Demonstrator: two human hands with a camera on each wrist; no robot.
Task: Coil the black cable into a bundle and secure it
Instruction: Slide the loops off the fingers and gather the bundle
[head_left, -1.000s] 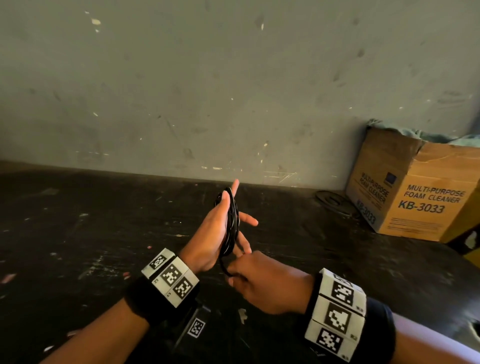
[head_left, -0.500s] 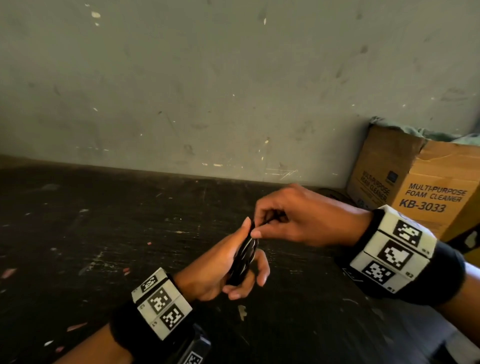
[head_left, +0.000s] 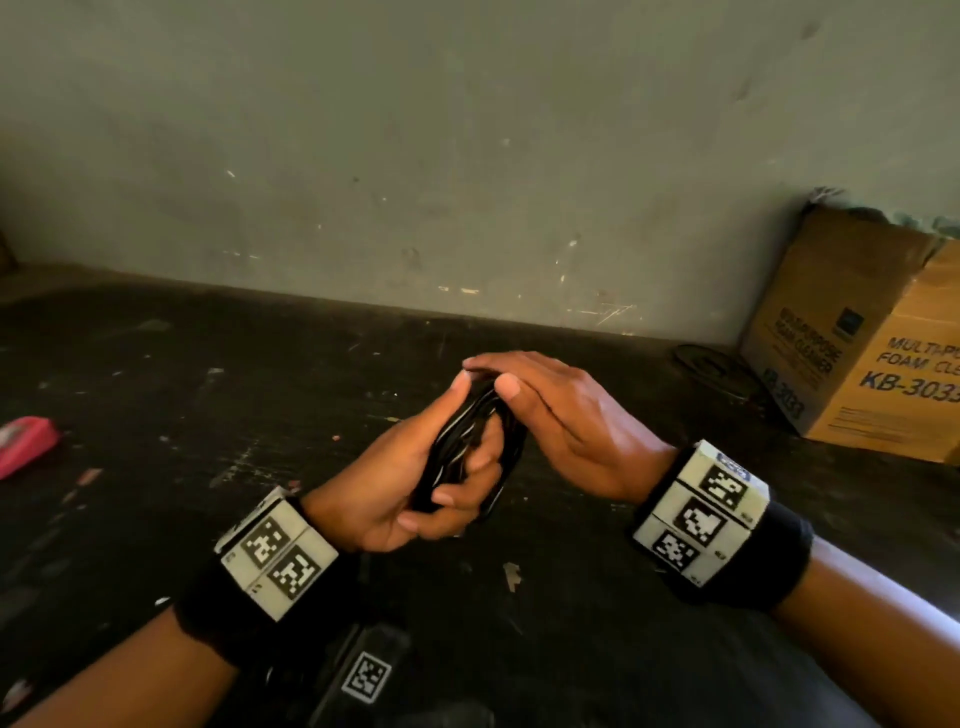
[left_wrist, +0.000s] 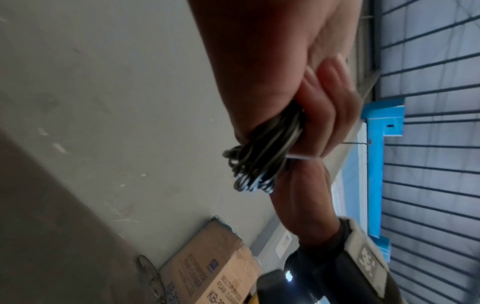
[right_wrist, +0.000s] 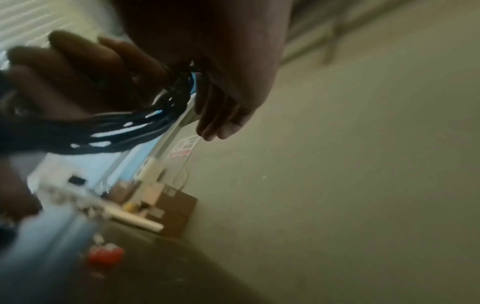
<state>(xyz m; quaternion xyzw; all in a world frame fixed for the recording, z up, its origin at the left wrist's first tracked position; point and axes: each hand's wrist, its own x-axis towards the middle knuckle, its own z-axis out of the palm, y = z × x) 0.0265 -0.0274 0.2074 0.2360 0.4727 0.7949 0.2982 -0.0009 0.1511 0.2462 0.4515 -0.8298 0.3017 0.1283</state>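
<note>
Coiled black cable (head_left: 467, 441) held above dark table (head_left: 208, 415), clasped in curled fingers of left hand (head_left: 410, 478). Right hand (head_left: 566, 421) over coil top, thumb and fingers pinching strands. Cardboard box (head_left: 857, 343) at far right.

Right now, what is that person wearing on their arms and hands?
The hands are bare, no gloves. Each wrist carries a black band: left band, right band. On each sits a white blocky cuff printed with square black-and-white coded markers: left cuff, right cuff. A pale sleeve edge shows on the right forearm.
</note>
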